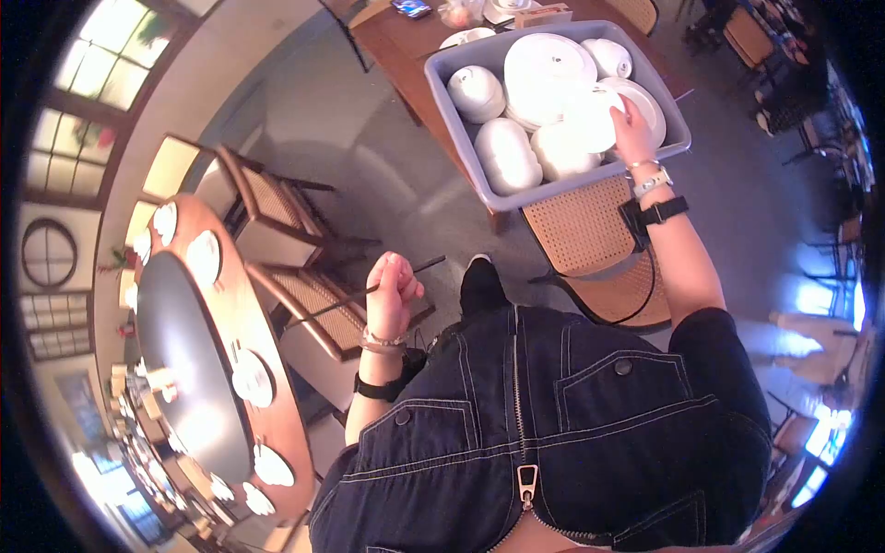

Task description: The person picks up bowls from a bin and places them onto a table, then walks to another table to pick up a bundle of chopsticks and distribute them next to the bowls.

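My right hand (pixel 632 131) reaches into a grey plastic tub (pixel 579 191), its fingers closed on the edge of a small white plate (pixel 592 118). Stacked white plates (pixel 550 69) and upside-down white bowls (pixel 507 155) surround that plate in the tub. My left hand (pixel 393 288) is closed in a fist in front of my body, away from the tub. Thin dark chopsticks (pixel 429 264) stick out on both sides of the fist; how many cannot be made out.
The tub rests on a wooden table (pixel 392 37) with more dishes and a phone (pixel 411 7) on it. A cane-seated chair (pixel 581 230) stands below the tub. On the left, a set oval table (pixel 277 405) holds several plates, with chairs (pixel 277 207) beside it.
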{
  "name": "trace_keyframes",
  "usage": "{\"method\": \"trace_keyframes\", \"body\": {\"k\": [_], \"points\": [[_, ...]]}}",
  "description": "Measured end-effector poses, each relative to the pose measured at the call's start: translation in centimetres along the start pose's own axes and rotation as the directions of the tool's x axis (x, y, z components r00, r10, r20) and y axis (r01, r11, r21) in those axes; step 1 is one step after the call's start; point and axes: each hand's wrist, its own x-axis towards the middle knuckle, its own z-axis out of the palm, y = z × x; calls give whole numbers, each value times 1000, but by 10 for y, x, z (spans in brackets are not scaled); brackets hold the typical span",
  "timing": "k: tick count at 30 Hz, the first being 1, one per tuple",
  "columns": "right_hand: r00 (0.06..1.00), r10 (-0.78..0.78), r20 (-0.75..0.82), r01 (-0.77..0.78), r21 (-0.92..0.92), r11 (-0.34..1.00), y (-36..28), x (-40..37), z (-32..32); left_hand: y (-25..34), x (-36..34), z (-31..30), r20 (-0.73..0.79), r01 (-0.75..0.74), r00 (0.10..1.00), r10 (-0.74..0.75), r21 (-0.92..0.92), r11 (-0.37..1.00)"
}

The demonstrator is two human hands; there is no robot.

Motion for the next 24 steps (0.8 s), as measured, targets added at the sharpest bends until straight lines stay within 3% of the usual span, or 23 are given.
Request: {"method": "trace_keyframes", "body": {"k": [1, 3, 4, 7, 8, 13, 19, 24], "points": [[1000, 21, -15, -21, -21, 1000, 2, 3, -1, 8, 23, -2, 17, 28, 999, -28, -5, 1000], [964, -227, -141, 172, -322, 931, 5, 3, -10, 22, 59, -2, 50, 4, 999, -7, 57, 998], [982, -136, -130, 76, -386, 919, -10, -4, -10, 29, 77, -1, 63, 27, 998, -31, 56, 998], [981, -100, -167, -10, -557, 830, -4, 1, -5, 41, 127, -3, 153, 81, 985, -85, 33, 996], [965, -179, -189, 34, -591, 806, 1, 1, -3, 43, 139, -2, 163, 104, 981, -110, 45, 994], [983, -128, -132, -12, -742, 671, -2, -2, 8, 48, 178, 5, 227, 176, 955, -189, 76, 981], [986, -163, 27, 98, -891, 444, -10, -6, 35, 50, 203, 12, 278, 227, 928, -247, 100, 969], [991, -123, 44, 96, -884, 458, -8, -16, 55, 52, 210, 17, 303, 242, 914, -269, 123, 962]]}}
